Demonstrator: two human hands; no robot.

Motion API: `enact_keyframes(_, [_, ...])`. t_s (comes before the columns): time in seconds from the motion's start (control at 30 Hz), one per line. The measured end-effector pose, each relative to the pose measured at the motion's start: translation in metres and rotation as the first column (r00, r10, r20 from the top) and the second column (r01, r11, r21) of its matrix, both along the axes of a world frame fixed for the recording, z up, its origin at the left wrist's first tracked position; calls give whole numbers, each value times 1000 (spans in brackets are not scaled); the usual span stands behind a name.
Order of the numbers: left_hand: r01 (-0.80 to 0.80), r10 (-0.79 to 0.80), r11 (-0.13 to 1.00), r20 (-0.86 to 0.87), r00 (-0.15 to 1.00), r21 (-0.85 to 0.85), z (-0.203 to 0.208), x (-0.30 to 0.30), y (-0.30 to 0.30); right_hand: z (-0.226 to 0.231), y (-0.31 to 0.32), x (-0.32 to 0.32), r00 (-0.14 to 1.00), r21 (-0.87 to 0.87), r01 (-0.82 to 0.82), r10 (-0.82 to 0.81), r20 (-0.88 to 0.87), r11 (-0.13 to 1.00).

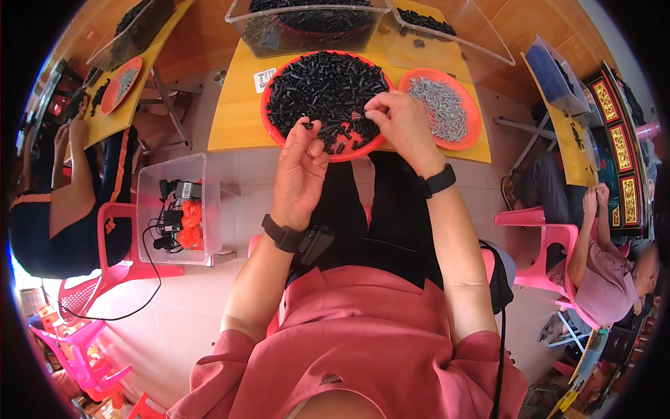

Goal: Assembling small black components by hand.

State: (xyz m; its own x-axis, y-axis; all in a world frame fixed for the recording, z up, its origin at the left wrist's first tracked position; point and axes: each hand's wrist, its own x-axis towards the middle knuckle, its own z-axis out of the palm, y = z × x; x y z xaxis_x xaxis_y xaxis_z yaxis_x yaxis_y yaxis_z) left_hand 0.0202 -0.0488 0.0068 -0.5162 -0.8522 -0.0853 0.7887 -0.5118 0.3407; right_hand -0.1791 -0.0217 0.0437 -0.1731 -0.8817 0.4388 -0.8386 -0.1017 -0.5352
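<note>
Rose-red shirt (363, 328) fills the foreground. Beyond, the left hand (296, 164) pinches a small black piece (308, 126) between its fingers, over a round red tray (361, 151) of black tubular pieces (321, 84) on the yellow counter (234, 115); the right hand (406, 122) holds its fingertips together, contents unclear.

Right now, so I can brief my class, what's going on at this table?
The left hand pinches what looks like a small dark piece over the near left part of a red tray heaped with black parts. The right hand is over the tray's right side in a pinching pose; whether it holds anything is unclear. A smaller red plate of silvery parts sits to the right on the yellow table.
</note>
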Motion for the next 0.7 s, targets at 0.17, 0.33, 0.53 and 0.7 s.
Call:
enact_keyframes(0.17, [5, -5, 1000, -10, 1000, -2, -1, 0, 0, -3, 1, 12, 993, 68, -88, 93, -67, 994])
enact_keyframes(0.33, [3, -3, 1000, -3, 1000, 2, -1, 0, 1, -14, 0, 30, 982, 197, -73, 105, -156, 978])
enact_keyframes(0.53, [-15, 18, 999, 85, 996, -34, 1, -2, 3, 5, 10, 37, 995, 171, -87, 78, 63, 981])
enact_keyframes(0.7, [17, 4, 994, 189, 982, -107, 7, -4, 8, 19, 34, 55, 690, 64, -166, 70, 721, 984])
